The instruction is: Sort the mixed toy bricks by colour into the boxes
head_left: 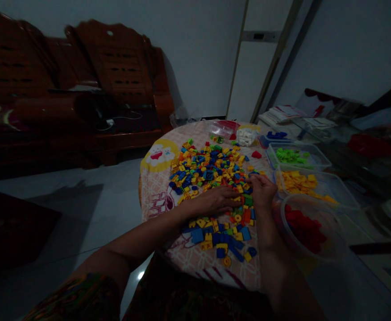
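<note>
A big loose pile of toy building bricks (212, 167) in yellow, blue, green, orange and red covers the middle of the round table. Across its near part reaches my left hand (217, 199), palm down, fingers stretched over the bricks and touching some of them. At the pile's right edge is my right hand (263, 191), its fingers curled together; what they hold, if anything, is too dark and small to make out. A green brick (248, 200) lies between the two hands. Nearer to me, several blue and yellow bricks (222, 238) are scattered on the cloth.
Along the right stand clear containers: one with green bricks (292, 156), one with yellow bricks (297, 180), and a round one with red bricks (304, 229). White bricks (247, 136) sit at the back. A patterned cloth (157, 183) covers the table. Wooden chairs (118, 71) stand behind left.
</note>
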A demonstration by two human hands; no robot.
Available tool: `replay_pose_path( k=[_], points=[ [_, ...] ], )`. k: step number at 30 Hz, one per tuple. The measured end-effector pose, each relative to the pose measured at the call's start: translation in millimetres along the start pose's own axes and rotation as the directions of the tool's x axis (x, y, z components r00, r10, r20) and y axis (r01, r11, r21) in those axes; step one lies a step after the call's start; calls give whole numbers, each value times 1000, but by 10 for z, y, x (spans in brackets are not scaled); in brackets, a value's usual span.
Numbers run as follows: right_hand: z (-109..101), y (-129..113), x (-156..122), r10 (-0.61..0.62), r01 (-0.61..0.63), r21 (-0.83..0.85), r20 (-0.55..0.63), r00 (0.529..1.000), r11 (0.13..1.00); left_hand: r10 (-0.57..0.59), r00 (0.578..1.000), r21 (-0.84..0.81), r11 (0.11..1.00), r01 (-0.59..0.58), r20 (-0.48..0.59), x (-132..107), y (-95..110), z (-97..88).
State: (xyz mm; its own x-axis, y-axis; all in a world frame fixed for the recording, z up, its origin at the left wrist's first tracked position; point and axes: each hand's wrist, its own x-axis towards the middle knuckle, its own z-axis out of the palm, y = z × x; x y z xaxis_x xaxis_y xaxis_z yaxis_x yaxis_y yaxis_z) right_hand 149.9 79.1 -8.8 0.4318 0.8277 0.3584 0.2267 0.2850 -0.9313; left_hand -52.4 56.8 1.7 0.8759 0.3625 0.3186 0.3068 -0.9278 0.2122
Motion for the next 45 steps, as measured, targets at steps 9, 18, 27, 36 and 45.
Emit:
replay_pose_path(
  k=[9,18,27,36,45],
  points=[
    [-5,33,19,21,-20,46,-7,1000,999,-150,984,-113,984,139,-95,107,-701,-137],
    [-60,136,80,4,-3,11,-129,992,1000,-69,998,-114,991,70,5,83,-443,-221],
    [-60,106,52,-66,57,-123,-69,995,991,-201,975,-52,979,196,-98,-7,-873,-184],
    [-22,73,20,-129,128,-161,7,992,979,-148,989,-103,984,146,-11,-81,-473,-265],
    [-17,38,0,-80,80,-148,8,997,986,-159,985,-48,986,163,65,-34,-397,-195]
  ],
)
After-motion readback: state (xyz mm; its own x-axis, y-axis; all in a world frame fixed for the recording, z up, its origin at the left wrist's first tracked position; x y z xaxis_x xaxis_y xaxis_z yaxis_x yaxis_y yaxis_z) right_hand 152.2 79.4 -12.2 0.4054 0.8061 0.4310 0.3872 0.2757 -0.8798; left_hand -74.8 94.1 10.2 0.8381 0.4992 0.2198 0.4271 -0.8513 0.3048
